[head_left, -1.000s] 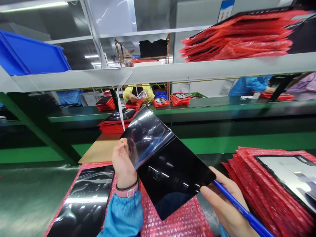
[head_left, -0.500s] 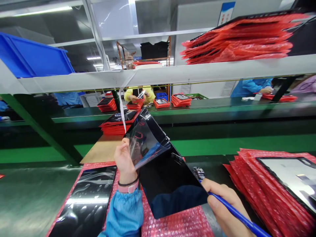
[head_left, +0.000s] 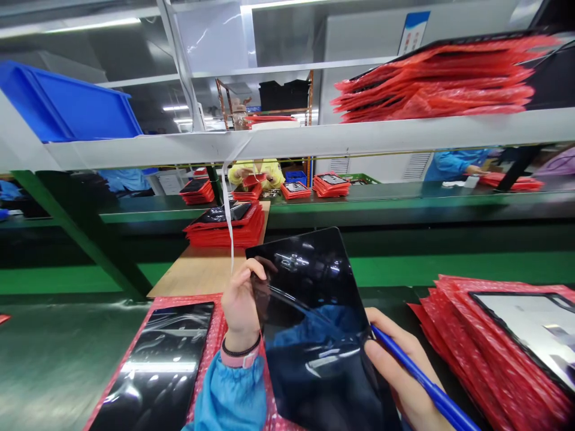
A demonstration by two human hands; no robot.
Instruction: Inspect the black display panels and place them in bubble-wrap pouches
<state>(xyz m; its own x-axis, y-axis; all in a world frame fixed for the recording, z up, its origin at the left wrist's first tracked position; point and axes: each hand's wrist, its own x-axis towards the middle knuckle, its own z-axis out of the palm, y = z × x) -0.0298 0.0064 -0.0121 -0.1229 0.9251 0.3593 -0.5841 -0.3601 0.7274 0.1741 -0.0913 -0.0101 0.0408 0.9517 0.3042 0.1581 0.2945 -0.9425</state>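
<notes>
A glossy black screen panel (head_left: 314, 359), like a tablet display, is tilted up between my hands. My left hand (head_left: 242, 299) has its fingers closed at the panel's upper left edge, apparently on the clear film there. Curved reflections cross the glass, and where the film ends I cannot make out. With my right hand (head_left: 404, 365) I grip the panel's right edge and a blue pen-like tool (head_left: 417, 374), whose tip is hidden. Another black screen panel (head_left: 157, 359) lies at lower left on red bubble wrap (head_left: 220, 317).
Red bubble bags (head_left: 476, 353) are stacked at right, a silver-backed panel (head_left: 530, 329) on top. Behind my left hand, more red bags (head_left: 224, 233) sit on a brown board (head_left: 193, 272). A shelf (head_left: 287, 140) crosses overhead, bearing a blue bin (head_left: 67, 105). Co-workers sit beyond.
The panel has turned more upright and come nearer to me. The clear film, raised in a curl before, now appears closer to the glass. My left hand has shifted slightly right.
</notes>
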